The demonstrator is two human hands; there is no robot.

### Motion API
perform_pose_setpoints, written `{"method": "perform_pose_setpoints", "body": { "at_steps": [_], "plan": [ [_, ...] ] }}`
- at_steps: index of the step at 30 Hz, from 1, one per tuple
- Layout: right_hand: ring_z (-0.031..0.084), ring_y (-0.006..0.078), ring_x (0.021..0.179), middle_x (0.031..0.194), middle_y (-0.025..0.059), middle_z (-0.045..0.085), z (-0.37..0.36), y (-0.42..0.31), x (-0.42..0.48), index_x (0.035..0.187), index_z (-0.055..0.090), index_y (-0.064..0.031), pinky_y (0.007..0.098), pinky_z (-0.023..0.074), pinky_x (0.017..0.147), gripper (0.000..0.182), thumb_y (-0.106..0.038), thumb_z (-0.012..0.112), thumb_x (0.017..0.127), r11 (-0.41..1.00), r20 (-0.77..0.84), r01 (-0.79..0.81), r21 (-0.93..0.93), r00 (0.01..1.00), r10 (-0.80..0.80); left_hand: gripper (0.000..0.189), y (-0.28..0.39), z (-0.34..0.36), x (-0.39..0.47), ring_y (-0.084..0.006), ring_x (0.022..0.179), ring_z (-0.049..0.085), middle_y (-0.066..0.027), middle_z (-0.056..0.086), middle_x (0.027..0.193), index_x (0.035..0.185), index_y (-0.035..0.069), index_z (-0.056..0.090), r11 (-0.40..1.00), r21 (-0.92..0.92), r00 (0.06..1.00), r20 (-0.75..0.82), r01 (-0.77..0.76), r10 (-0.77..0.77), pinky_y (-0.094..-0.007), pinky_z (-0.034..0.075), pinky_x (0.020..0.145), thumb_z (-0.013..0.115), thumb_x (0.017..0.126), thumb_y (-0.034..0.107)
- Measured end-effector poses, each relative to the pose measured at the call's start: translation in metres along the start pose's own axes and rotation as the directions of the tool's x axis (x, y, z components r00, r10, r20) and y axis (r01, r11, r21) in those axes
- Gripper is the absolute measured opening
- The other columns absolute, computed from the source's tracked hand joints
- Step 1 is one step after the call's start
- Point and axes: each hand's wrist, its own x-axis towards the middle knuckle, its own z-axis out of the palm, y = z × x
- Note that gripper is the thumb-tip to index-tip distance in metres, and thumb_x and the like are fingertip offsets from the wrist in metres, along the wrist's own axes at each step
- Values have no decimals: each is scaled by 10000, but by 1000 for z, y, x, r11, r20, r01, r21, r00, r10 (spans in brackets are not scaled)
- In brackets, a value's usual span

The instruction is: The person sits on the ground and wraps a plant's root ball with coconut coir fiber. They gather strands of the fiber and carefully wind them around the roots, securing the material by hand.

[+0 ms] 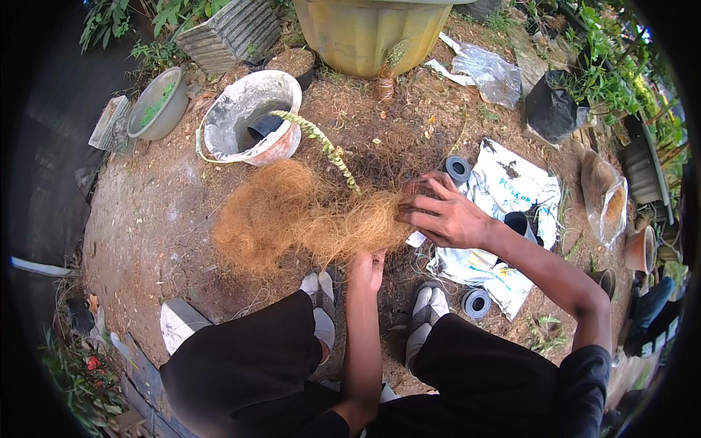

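Note:
My left hand (373,267) reaches up from below and is shut on a bundle of brown coconut fibre (372,222); its fingers are mostly hidden under the strands. At the bundle's right end, my right hand (443,211) rests its curled fingers on the fibre, gripping it. A leafy green and cream plant stem (324,145) rises from behind the bundle and bends up to the left; its lower end is hidden. Joined on the left is a larger loose heap of coconut fibre (263,213).
A stained bucket (219,117) holds a black pot (265,126). Right lies a white plastic sack (504,191) bearing writing, with grey rolls (476,303) nearby. A yellow planter (378,35) stands ahead. Beside my left leg is a pale block (181,323); a fibre-wrapped plant (385,85) stands near the planter.

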Motion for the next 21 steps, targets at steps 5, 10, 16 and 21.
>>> {"method": "perform_pose_setpoints", "body": {
  "at_steps": [5, 10, 16, 21],
  "plan": [
    [549, 371, 1174, 1215, 129, 611, -13, -6, -1, 1188, 660, -88, 539, 414, 1025, 402, -152, 721, 796, 954, -46, -115, 276, 990, 133, 482, -4, -28, 15, -181, 1108, 611, -64, 595, 1298, 1459, 88, 431, 995, 74, 991, -116, -62, 71, -298, 549, 875, 596, 1009, 139],
    [659, 274, 1088, 1068, 146, 682, 3, -24, 6, 1107, 624, -1, 404, 500, 991, 256, -138, 701, 905, 372, 108, -443, 816, 749, 654, 697, 3, 4, -1, -244, 1293, 519, -120, 476, 1468, 1593, 123, 227, 959, 125, 965, 95, -256, 246, -379, 495, 1047, 609, 1015, 201],
    [635, 231, 1158, 1172, 142, 653, 35, -50, 21, 1222, 600, 34, 363, 560, 975, 386, -150, 744, 914, 207, 76, -370, 906, 622, 779, 575, -10, 3, 14, -234, 1216, 568, -126, 519, 1388, 1525, 113, 334, 847, 298, 896, 194, -441, 399, -385, 527, 998, 599, 1026, 219],
    [585, 272, 1240, 1249, 163, 613, 45, -58, 27, 1283, 588, 39, 384, 536, 1018, 391, -131, 697, 948, 126, 112, -329, 936, 616, 780, 435, -15, 19, 5, -189, 1025, 646, -93, 635, 1200, 1370, 70, 503, 834, 264, 875, 133, -485, 466, -322, 558, 850, 642, 1004, 260]
  ]
}}
